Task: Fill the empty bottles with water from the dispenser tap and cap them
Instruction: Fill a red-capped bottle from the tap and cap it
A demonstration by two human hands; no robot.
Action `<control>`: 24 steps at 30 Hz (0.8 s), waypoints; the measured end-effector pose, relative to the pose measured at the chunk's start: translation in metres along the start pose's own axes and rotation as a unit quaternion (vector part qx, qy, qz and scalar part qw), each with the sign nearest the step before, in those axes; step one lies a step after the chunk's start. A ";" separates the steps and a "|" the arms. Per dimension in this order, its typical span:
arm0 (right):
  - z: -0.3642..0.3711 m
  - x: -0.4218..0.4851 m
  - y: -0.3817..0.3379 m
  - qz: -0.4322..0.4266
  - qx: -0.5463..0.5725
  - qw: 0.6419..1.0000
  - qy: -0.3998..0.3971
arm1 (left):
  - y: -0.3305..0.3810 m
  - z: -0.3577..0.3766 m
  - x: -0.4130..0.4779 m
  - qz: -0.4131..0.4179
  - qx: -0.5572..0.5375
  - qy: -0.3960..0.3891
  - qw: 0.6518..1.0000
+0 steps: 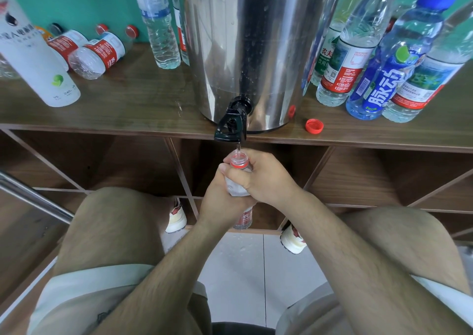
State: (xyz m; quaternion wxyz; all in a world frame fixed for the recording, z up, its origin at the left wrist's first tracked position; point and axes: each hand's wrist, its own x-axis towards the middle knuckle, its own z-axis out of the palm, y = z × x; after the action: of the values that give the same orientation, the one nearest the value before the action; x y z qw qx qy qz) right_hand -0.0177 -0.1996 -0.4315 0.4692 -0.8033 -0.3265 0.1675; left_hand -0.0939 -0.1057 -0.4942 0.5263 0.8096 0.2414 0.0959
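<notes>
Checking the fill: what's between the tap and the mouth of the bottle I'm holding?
A thin stream of water runs from the black tap into the bottle; nothing else lies between, in the head view.

**Plain indoor room, water station**

At twelve o'clock a teal wall (89, 7) backs a brown wooden counter (133, 104) carrying a steel water dispenser (256, 40), with plastic bottles (343, 71) crowded at ten and two o'clock. Open cubbyholes (358, 176) run beneath the counter; pale floor tiles (243, 270) lie at six o'clock. Home, shop or office cannot be told.
</notes>
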 end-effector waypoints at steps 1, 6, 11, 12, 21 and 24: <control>0.000 0.000 -0.002 -0.001 -0.006 1.000 0.002 | 0.001 -0.005 -0.003 0.012 -0.011 0.009 1.000; -0.003 -0.005 -0.011 0.000 -0.021 1.000 0.005 | 0.007 -0.010 -0.005 0.010 -0.042 -0.018 0.999; -0.021 -0.012 -0.022 -0.026 -0.153 0.988 0.001 | 0.016 -0.021 -0.008 0.059 -0.011 0.016 0.998; -0.026 -0.015 -0.024 -0.025 -0.174 0.984 0.027 | 0.018 -0.024 -0.008 0.049 -0.011 0.016 0.999; -0.045 -0.029 -0.056 -0.388 -0.128 0.883 0.231 | 0.031 -0.028 -0.010 0.064 0.002 0.004 0.998; -0.044 -0.024 -0.065 -0.423 -0.154 0.871 0.196 | 0.035 -0.029 -0.017 0.059 -0.032 0.004 0.998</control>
State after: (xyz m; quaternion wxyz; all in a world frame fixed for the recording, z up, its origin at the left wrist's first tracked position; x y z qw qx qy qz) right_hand -0.0335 -0.2215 -0.3543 0.4195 -0.6668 -0.5580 -0.2608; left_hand -0.1104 -0.1022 -0.4492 0.5449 0.8045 0.1922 0.1374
